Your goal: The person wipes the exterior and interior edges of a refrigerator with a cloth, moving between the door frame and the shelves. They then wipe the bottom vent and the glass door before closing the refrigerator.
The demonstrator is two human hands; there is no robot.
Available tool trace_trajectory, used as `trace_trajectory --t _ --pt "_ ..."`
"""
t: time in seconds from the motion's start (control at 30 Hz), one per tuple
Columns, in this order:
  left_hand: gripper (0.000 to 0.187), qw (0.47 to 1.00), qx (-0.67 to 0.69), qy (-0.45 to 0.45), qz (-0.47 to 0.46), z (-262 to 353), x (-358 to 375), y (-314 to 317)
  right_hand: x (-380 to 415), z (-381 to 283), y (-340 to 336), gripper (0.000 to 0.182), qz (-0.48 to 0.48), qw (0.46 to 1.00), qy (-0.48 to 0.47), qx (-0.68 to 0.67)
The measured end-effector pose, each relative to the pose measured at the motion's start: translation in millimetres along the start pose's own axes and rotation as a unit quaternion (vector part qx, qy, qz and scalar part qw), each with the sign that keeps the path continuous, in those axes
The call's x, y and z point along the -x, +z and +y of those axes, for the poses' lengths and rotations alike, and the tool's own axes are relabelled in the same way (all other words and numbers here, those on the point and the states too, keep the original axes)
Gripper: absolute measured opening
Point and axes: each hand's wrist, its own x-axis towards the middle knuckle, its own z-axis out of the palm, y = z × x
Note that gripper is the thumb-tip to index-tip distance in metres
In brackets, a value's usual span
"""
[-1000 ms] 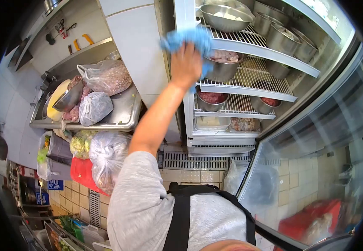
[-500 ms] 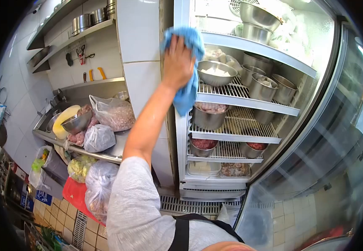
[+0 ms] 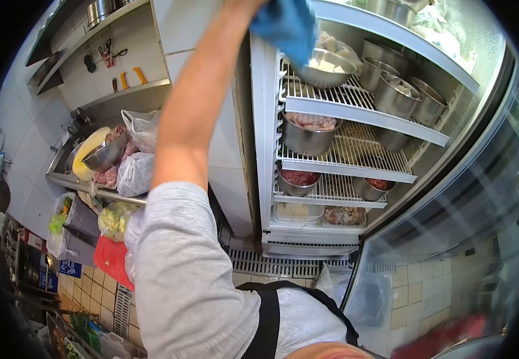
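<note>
My left hand [image 3: 248, 5] is at the top edge of the view, mostly cut off, with a blue cloth [image 3: 286, 33] in its grasp. The cloth hangs at the upper left of the open fridge, its lower end just over a steel bowl of white pieces [image 3: 325, 70]. The fingers themselves are hidden. My right hand is not in view.
The fridge racks [image 3: 367, 119] hold steel pots, including one of pale meat [image 3: 310, 134]. A glass door [image 3: 451, 203] stands open at right. At left, a steel counter [image 3: 101, 191] bears bagged meat and a bowl, with a red lid-like item [image 3: 113, 260] below.
My left hand and the blue cloth have moved up, partly out of the frame. The view has shifted, so the fridge's lower racks sit higher and further right.
</note>
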Motion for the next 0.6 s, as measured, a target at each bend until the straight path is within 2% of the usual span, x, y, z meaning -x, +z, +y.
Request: trace_trajectory --t 0.07,0.13,0.2,0.27,0.4,0.43,0.53,0.57,0.6 --pt "0.061 1.000 0.014 -0.024 -0.001 23 84 -29 37 29 -1 0.065 -0.017 0.999 0.037 0.003" --pt "0.055 0.977 0.148 -0.145 -0.041 36 160 -55 77 57 -4 0.064 -0.030 0.997 0.067 0.005" --pt "0.065 0.957 0.129 -0.242 -0.092 50 226 -78 104 69 -11 0.064 -0.041 0.995 0.090 0.005" --pt "0.062 0.931 0.158 -0.322 -0.068 68 268 -91 120 71 -17 0.063 -0.049 0.994 0.094 0.002" --pt "0.058 0.837 0.306 -0.453 -0.006 77 261 -91 122 49 -7 0.057 -0.056 0.992 0.108 0.034" --pt "0.056 0.815 0.330 -0.476 -0.015 77 238 -92 123 71 -10 0.056 -0.049 0.994 0.092 0.014" --pt "0.056 0.856 0.288 -0.426 -0.049 54 206 -80 129 42 -3 0.056 -0.053 0.993 0.098 0.028" --pt "0.055 0.877 0.241 -0.412 -0.056 55 214 -82 123 55 -8 0.056 -0.071 0.989 0.120 0.047" --pt "0.055 0.885 0.235 -0.399 -0.045 58 227 -84 127 52 -4 0.057 -0.070 0.992 0.093 0.048"
